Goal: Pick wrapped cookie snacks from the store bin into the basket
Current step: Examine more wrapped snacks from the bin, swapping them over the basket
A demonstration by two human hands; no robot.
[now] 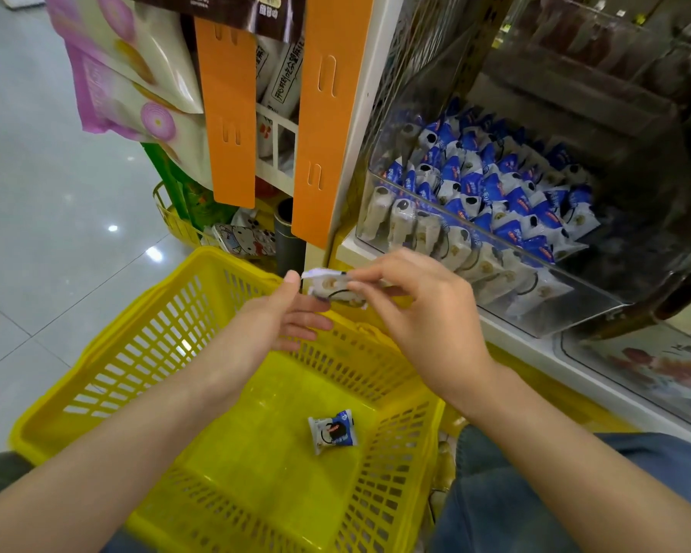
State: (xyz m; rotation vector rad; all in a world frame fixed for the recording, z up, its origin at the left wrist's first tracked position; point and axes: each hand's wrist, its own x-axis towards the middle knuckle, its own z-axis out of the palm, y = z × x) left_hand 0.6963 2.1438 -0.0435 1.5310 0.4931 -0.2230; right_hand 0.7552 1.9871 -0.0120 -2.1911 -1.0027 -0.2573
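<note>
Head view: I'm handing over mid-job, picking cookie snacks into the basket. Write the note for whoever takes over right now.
Right hand: pinches one wrapped snack above the far rim of the yellow basket.
Left hand: open, fingers straight just below that snack, holding nothing.
Done: one loose snack lies on the basket floor.
Bin: clear, on the shelf to the right, holding many more snacks.
Left to do: drop the held snack into the basket, then probably reach back to the bin for more.
</note>
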